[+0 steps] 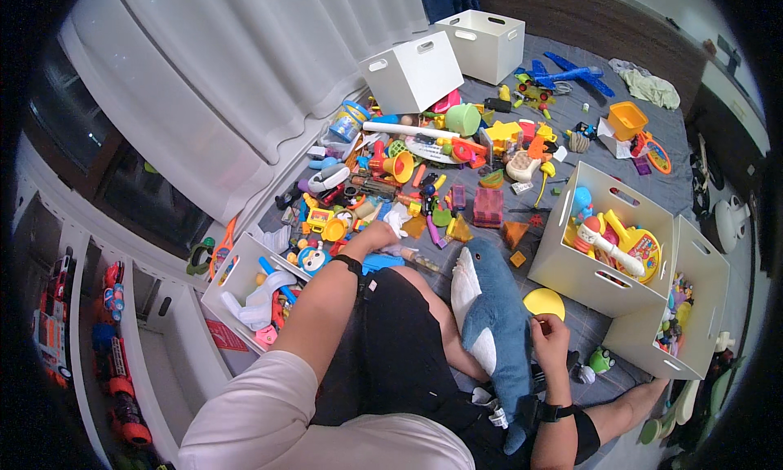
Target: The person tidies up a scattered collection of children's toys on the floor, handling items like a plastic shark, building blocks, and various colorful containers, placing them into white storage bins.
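Note:
My left hand (378,236) reaches down into a heap of loose toys, beside a crumpled white piece (397,219). Its fingertips are hidden, so what it holds cannot be told. My right hand (550,341) is bent with its fingers curled, just to the right of a blue-and-white plush shark (498,311). A round yellow disc (543,303) shows directly beyond those fingertips; whether they grip its edge is unclear. The shark lies belly-side left along my lap, its snout pointing to the toys and its tail near my right wrist.
A white bin (599,286) of toys stands right, beside a tipped white bin (697,323) with small toys. Another white bin (244,256) is at left. Two white boxes (413,72) sit by the curtain (257,54). A frog toy (601,361) lies near my right leg.

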